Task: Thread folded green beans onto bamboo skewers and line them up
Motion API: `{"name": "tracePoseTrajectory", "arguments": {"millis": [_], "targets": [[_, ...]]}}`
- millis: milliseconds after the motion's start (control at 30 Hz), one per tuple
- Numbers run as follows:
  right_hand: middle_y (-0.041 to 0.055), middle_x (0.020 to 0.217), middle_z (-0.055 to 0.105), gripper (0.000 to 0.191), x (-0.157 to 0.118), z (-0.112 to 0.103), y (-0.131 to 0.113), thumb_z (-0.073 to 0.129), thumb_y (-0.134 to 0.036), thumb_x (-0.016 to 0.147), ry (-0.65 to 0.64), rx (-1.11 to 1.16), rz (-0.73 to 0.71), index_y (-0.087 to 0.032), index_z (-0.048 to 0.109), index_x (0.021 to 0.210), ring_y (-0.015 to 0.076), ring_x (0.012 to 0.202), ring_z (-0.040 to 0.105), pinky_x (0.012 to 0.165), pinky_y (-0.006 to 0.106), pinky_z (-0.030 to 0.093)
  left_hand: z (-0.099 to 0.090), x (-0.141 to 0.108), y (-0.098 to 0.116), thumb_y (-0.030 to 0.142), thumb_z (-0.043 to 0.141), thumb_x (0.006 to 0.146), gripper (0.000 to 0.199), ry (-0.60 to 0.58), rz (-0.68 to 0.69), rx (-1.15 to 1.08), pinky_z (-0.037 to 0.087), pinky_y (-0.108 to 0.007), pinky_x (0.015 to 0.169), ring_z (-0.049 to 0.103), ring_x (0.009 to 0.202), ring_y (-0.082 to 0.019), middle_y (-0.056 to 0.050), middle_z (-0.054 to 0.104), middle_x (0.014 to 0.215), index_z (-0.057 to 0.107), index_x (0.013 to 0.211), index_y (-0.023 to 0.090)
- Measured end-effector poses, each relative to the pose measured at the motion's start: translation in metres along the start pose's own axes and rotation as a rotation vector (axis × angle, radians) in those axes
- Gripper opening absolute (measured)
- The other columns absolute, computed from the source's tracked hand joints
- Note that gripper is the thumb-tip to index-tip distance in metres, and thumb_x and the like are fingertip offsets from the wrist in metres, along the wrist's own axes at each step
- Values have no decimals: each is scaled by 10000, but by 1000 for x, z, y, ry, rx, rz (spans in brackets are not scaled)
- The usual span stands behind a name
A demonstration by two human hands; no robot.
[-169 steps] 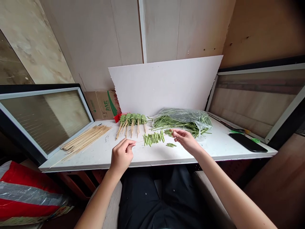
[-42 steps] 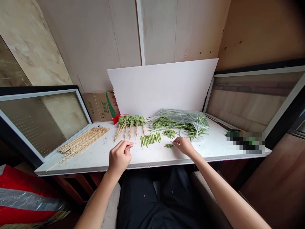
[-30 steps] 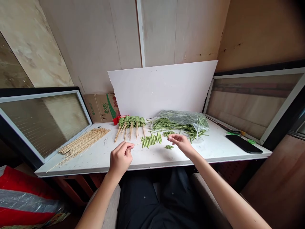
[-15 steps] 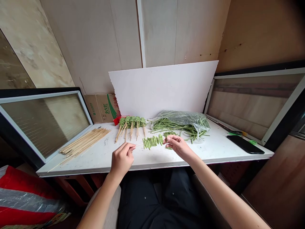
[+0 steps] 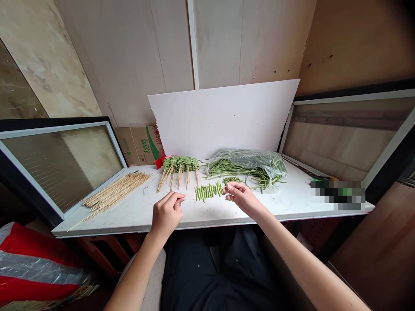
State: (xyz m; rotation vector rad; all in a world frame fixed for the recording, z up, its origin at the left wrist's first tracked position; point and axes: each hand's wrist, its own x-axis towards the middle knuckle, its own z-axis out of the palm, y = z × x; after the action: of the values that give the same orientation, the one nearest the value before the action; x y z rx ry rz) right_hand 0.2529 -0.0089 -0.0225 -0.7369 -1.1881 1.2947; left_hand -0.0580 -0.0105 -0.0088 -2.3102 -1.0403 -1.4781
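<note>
My left hand (image 5: 167, 212) pinches the bare left end of a thin wooden skewer, held level above the front of the white table. Several short green bean pieces (image 5: 208, 191) are threaded side by side along it. At the right end of the row, my right hand (image 5: 241, 196) has its fingertips closed by the last pieces; what exactly lies between them is too small to tell. Behind it lies a small pile of cut bean pieces (image 5: 232, 179), partly covered by the hand. Finished-looking bean skewers (image 5: 180, 164) are stacked farther back, sticks toward me.
Bare skewers (image 5: 116, 192) lie fanned at the table's left. Long green beans in a clear plastic bag (image 5: 246, 162) lie at the back right. A white board (image 5: 220, 121), a cardboard box (image 5: 139, 144) and two framed panels surround the white table (image 5: 129, 218). A blurred patch covers the right corner.
The view has shifted slightly. Both hands and the bean skewer stay nearly in place; the right fingers have closed in slightly. The black phone at the right is now hidden by pixelation.
</note>
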Motion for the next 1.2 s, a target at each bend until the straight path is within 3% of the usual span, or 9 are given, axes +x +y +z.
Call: {"name": "tracePoseTrajectory", "arguments": {"millis": [700, 1200], "targets": [[63, 940, 743, 298, 0, 1, 2, 895, -478, 773, 17, 14, -14, -227, 744, 832, 218, 946, 685, 774, 320, 531, 0, 1, -1, 101, 533, 985, 219, 0, -8, 16, 520, -263, 668, 721, 753, -174, -21, 762, 840, 685, 882, 220], [47, 832, 708, 349, -2, 7, -1, 884, -542, 756, 47, -33, -25, -220, 757, 796, 176, 769, 606, 714, 329, 491, -1, 1, 1, 64, 530, 957, 237, 0, -3, 14, 518, -261, 665, 726, 762, -173, -17, 762, 839, 680, 865, 222]]}}
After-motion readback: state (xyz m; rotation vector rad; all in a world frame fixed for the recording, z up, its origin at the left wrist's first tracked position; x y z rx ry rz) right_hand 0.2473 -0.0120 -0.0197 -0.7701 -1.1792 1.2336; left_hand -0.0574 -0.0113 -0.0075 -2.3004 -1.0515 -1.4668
